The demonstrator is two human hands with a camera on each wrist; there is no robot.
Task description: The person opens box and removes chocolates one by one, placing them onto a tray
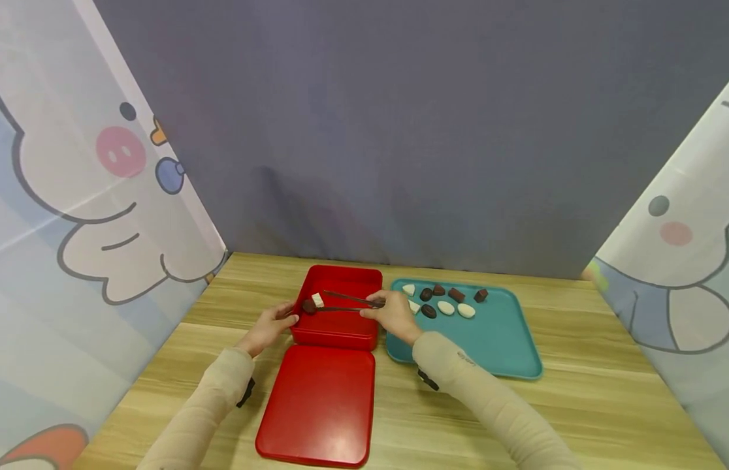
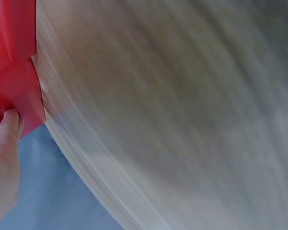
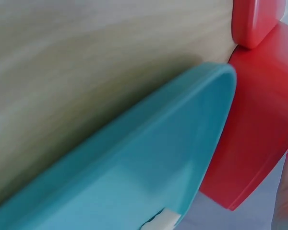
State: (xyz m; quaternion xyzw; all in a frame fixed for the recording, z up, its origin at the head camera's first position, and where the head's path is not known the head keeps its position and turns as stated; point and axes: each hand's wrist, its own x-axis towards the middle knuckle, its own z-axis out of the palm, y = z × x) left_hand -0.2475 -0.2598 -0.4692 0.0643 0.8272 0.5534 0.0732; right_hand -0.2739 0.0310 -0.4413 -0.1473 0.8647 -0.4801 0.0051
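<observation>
My right hand (image 1: 394, 316) pinches a pair of dark chopsticks (image 1: 347, 297), which reach leftward into an open red box (image 1: 335, 339). Their tips lie spread near a white chocolate piece (image 1: 317, 300). Beside that, a round dark brown chocolate (image 1: 308, 307) sits in the box's left part. My left hand (image 1: 269, 328) grips the box at its left wall, with a finger pressed to the red side (image 2: 29, 91) in the left wrist view. In the right wrist view, only part of the right hand (image 3: 287, 191) shows, and the chopsticks are mostly out of sight.
A teal tray (image 1: 488, 343) right of the box carries several white and brown chocolates (image 1: 445, 307) towards its back. The red lid (image 1: 317, 405) lies flat in front of the box. A grey curtain (image 1: 400, 130) stands behind the wooden table (image 1: 594, 352).
</observation>
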